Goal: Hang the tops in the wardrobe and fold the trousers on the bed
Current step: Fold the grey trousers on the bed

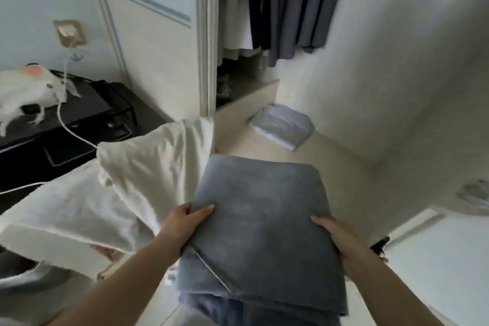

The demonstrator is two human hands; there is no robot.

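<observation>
Grey folded trousers [260, 235] are held flat between 2 hands: the left hand [185, 225] grips the 9 o'clock edge, the right hand [341, 241] the 3 o'clock edge, thumbs on top. The long axis runs from 6 to 12 o'clock, toward the open wardrobe [264, 103]. Inside it, dark tops [288, 5] hang at 12 o'clock, and a pale folded garment [283, 127] lies on its floor.

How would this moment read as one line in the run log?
stage: carrying | left hand: grips folded grey trousers | right hand: grips same | ahead: open wardrobe, hung tops
</observation>
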